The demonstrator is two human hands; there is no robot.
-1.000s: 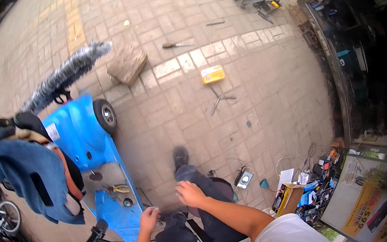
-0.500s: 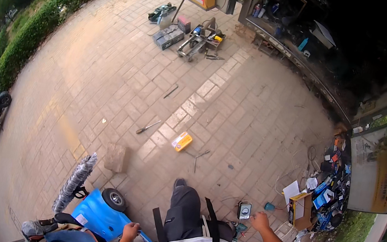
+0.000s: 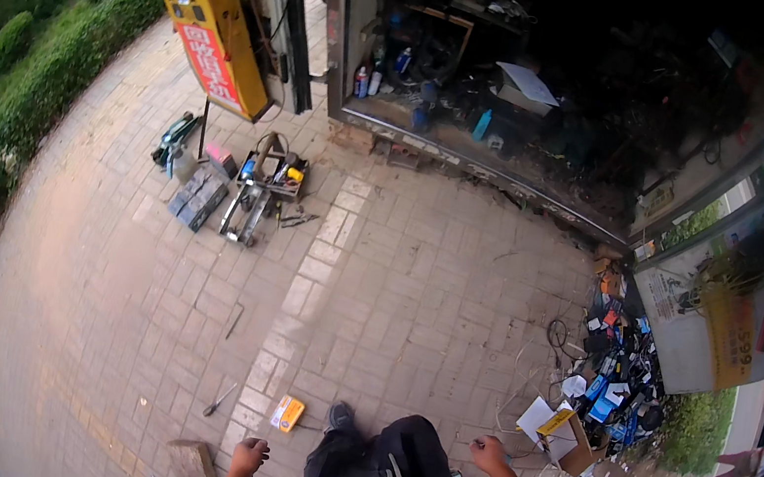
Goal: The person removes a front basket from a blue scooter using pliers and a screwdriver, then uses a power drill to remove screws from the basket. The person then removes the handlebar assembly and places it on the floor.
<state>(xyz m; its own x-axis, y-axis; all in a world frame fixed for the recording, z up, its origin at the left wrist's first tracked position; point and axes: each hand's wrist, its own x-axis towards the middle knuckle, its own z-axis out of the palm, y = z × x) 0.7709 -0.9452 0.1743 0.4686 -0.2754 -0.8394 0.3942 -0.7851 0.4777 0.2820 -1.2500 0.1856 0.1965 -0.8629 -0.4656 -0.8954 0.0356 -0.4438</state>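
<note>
My left hand [image 3: 248, 457] is held out low in front of me, fingers loosely curled, with nothing visible in them. Nearest to it are a yellow-and-white box [image 3: 287, 413] and a screwdriver [image 3: 219, 400] on the paving. My right hand [image 3: 488, 452] hangs to the right of my dark trousers. Its fingers are closed, with a small dark spot at the tips that I cannot make out. An open cardboard box [image 3: 577, 443] stands to the right of this hand.
A rough block [image 3: 192, 464] lies at lower left. Ahead are grey batteries [image 3: 200, 196] and a tool tray [image 3: 272, 177] beside a yellow kiosk [image 3: 207, 21]. A raised shop sill [image 3: 474, 161] runs across the far side. A scrap heap [image 3: 615, 375] lies right; hedges [image 3: 21, 121] line the left.
My view has swung up toward the shop. My left hand has come away from beside the blue ride-on vehicle, which is out of view. My right hand is drawn back from the small square-faced device.
</note>
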